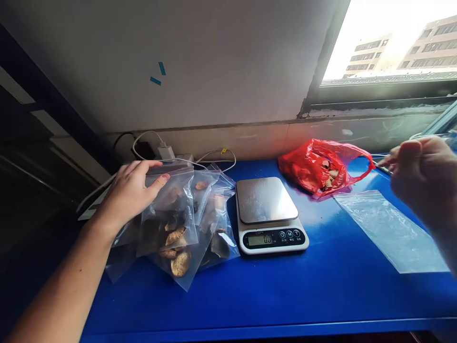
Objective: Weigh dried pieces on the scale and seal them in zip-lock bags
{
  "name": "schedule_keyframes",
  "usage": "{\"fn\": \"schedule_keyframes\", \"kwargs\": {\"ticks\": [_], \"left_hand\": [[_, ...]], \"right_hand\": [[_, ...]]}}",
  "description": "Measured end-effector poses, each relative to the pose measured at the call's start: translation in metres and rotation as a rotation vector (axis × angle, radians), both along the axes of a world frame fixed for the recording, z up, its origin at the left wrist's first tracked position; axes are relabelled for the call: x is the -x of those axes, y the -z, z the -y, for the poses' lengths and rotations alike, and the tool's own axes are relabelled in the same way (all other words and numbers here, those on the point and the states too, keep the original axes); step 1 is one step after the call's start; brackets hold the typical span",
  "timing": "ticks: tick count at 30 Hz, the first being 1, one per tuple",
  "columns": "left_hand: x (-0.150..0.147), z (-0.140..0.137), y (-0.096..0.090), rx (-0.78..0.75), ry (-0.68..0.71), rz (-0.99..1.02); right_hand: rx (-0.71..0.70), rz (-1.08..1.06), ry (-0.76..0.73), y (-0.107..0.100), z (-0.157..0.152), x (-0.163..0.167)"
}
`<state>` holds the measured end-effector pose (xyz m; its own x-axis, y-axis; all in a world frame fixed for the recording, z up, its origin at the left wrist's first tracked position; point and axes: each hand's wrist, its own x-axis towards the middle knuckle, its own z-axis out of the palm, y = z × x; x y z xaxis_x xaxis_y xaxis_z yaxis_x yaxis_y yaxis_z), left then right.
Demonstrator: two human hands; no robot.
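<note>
My left hand (137,188) rests over a pile of clear zip-lock bags (169,200), its thumb held apart from the fingers. Inside the front bags are brown, dried-looking slices (180,263), and a dark piece (220,244) lies in another. On the right, my slightly blurred right hand (424,166) is raised with its fingers curled in; whatever may be in them is hidden. Its fingertips are close to the handle of a red plastic bag (298,166), which contains pale brown pieces (331,177). A flat zip-lock bag (389,233) lies below this hand.
Between the bags stands a white kitchen scale (273,240) with a steel plate, its display reading 0.0. Behind the pile, a white charger (166,153) and cables lie by the wall. The blue table (264,295) ends at a front edge, and a window (385,52) is at upper right.
</note>
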<state>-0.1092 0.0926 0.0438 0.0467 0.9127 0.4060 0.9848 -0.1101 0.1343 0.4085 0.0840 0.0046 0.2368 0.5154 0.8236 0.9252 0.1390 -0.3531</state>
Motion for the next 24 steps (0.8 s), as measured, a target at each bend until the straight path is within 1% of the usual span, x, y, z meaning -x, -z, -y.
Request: {"fn": "schedule_keyframes", "kwargs": {"ticks": [1, 4, 7, 9, 11, 13, 15, 17, 19, 22, 24], "left_hand": [[-0.002, 0.001, 0.000, -0.014, 0.022, -0.025], [-0.004, 0.006, -0.001, -0.065, 0.103, -0.100], [-0.003, 0.008, -0.001, -0.078, 0.167, -0.125], [-0.002, 0.008, -0.001, -0.068, 0.179, -0.114], [-0.001, 0.008, -0.001, -0.053, 0.173, -0.103], [0.000, 0.007, 0.000, -0.033, 0.165, -0.103], [0.000, 0.006, 0.002, -0.010, 0.163, -0.101], [0.000, 0.003, 0.004, -0.005, 0.151, -0.092], [0.002, 0.000, 0.008, -0.015, 0.133, -0.080], [0.005, -0.005, 0.012, -0.041, 0.131, -0.073], [0.007, -0.006, 0.014, -0.043, 0.140, -0.072]], "right_hand": [[-0.037, 0.012, -0.061, -0.003, -0.001, 0.019], [-0.013, 0.023, -0.284, -0.009, 0.006, 0.072], [0.016, 0.027, -0.513, -0.015, 0.020, 0.109], [0.027, 0.038, -0.619, -0.019, 0.029, 0.126], [0.007, 0.042, -0.707, -0.020, 0.037, 0.137], [-0.015, 0.026, -0.809, -0.016, 0.042, 0.146], [0.014, 0.018, -0.895, -0.009, 0.044, 0.152], [0.070, 0.027, -0.934, 0.000, 0.044, 0.155], [0.113, 0.012, -0.936, 0.007, 0.044, 0.153], [0.112, -0.049, -0.904, 0.011, 0.044, 0.149], [0.108, -0.048, -0.883, 0.010, 0.044, 0.147]]}}
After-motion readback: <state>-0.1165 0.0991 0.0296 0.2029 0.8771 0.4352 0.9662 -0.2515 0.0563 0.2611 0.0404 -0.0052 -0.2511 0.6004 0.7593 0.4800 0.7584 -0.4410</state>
